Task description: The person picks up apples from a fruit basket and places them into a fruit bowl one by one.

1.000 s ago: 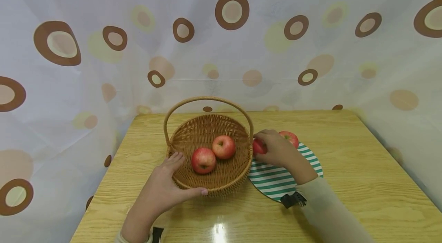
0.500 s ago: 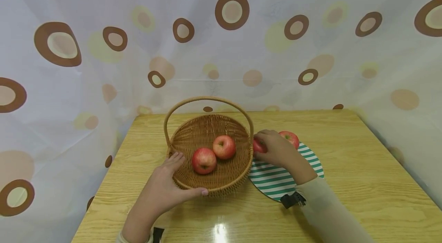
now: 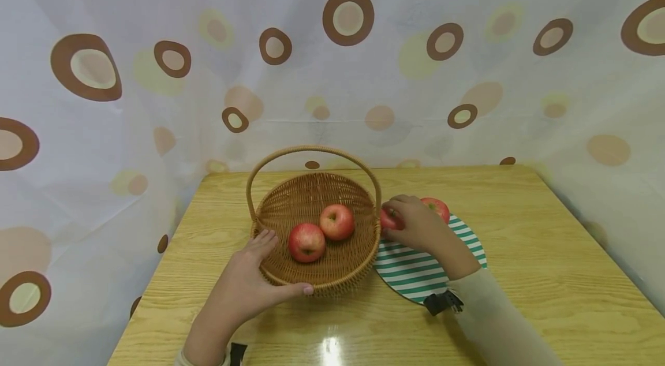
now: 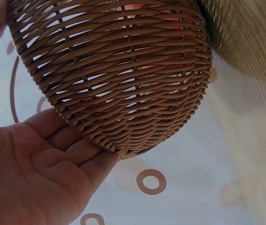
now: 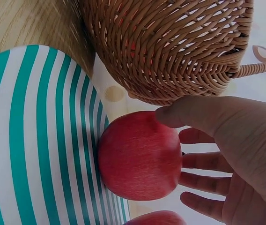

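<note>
Over the striped mat (image 3: 415,273), as the head view shows, the right hand (image 3: 419,228) holds one apple (image 3: 389,221) between thumb and curved fingers; the left hand (image 3: 253,271), spread wide, touches the basket (image 3: 312,195). Compared with half a second ago, both hands stay nearly in place. In the left wrist view, fingers meet the basket's rim. From the right wrist, the apple seems to touch the mat; gripping is probably the present step, and lifting would call for a firm hold.

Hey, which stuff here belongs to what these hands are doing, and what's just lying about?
Belongs, by the look of it: basket; two apples inside; third apple at the right hand; fourth apple nearby; striped mat.

Just around: table; spotted curtain; wrist straps.
</note>
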